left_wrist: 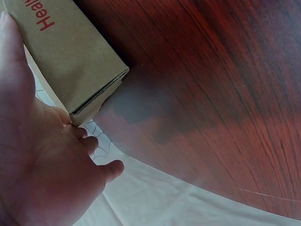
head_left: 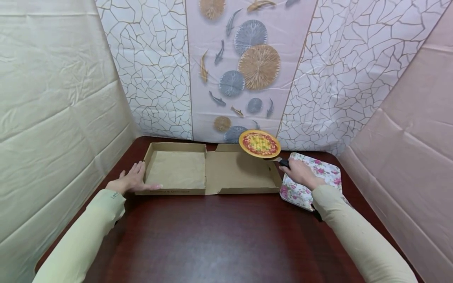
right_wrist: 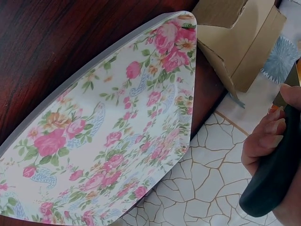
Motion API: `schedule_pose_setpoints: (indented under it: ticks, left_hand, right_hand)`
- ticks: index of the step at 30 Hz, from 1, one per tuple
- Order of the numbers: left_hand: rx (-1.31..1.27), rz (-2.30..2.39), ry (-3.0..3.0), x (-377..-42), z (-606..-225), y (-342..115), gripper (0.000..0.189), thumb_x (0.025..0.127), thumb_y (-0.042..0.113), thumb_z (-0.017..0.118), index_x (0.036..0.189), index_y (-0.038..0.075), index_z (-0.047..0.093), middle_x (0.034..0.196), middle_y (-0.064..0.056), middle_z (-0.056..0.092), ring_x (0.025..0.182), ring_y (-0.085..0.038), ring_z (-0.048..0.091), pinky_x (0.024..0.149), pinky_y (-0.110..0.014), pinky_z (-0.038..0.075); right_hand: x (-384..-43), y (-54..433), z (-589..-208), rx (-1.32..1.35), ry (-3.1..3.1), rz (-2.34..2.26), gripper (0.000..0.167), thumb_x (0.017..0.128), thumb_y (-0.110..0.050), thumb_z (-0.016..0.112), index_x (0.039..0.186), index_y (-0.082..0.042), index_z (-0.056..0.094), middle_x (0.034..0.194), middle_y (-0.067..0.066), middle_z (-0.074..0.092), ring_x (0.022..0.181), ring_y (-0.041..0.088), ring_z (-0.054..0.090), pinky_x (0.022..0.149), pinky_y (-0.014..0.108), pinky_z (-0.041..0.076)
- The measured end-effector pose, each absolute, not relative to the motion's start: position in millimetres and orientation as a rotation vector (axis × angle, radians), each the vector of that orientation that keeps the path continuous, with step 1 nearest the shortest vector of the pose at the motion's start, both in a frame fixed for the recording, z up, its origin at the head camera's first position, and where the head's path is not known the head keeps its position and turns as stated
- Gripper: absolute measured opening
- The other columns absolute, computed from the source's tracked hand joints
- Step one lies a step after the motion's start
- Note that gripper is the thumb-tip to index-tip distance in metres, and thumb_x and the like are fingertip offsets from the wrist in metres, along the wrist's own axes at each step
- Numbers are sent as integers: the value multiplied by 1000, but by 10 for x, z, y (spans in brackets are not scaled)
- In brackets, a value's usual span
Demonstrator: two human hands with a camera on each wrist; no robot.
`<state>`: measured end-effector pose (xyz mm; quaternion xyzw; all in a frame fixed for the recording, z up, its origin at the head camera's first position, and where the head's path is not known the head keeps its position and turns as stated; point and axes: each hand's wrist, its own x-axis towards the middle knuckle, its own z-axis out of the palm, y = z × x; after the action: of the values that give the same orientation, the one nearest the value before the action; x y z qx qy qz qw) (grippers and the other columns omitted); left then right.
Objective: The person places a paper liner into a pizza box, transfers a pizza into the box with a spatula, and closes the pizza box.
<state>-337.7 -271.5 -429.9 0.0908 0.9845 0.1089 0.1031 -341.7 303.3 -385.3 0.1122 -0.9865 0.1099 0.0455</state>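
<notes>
My right hand point(head_left: 299, 171) grips the black handle point(right_wrist: 270, 179) of a pizza server. On its metal blade point(head_left: 274, 158) rests a round pizza point(head_left: 260, 144) with red and yellow topping, raised over the right half of an unfolded cardboard pizza box point(head_left: 212, 192). At the box's left end, my left hand point(head_left: 131, 181) lies with fingers spread at the side wall and thumb stretched along the front wall. The left wrist view shows this hand against the box corner point(left_wrist: 101, 77). Most of the blade is hidden under the pizza.
A white board with pink flowers point(head_left: 299, 192) lies right of the box, under my right forearm. A dark piece point(head_left: 317, 214) shows at its near corner. Behind the table hangs a patterned cloth point(head_left: 155, 78); plain cloth walls point(head_left: 60, 118) stand at both sides.
</notes>
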Motion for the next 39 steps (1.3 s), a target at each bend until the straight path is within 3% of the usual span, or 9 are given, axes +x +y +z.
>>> schedule_pose_setpoints:
  ticks: [14, 31, 39]
  left_hand:
    - [254, 316, 2897, -3377, -4305, -2711, 127, 75, 78, 56, 151, -10, 4, 158, -32, 2, 146, -48, 6, 110, -72, 11]
    - [268, 292, 2897, -3373, -4294, -2708, 126, 76, 78, 54, 150, -12, 5, 157, -33, 4, 145, -49, 7, 111, -72, 13]
    - [259, 304, 2878, -3414, -4305, -2718, 129, 75, 79, 54, 150, -11, 2, 158, -32, 1, 146, -49, 5, 111, -72, 10]
  right_hand:
    - [-3448, 2953, -3868, 361, -2995, 340, 30, 97, -29, 55, 81, -4, 53, 68, 9, 53, 57, 21, 49, 51, 29, 34]
    - [-3459, 2802, -3844, 406, -3004, 293, 28, 99, -26, 50, 92, 1, 53, 69, 10, 53, 56, 21, 49, 51, 28, 34]
    - [-3497, 2749, -3853, 423, -2995, 317, 27, 98, -24, 50, 90, 2, 52, 68, 9, 51, 55, 21, 48, 48, 28, 33]
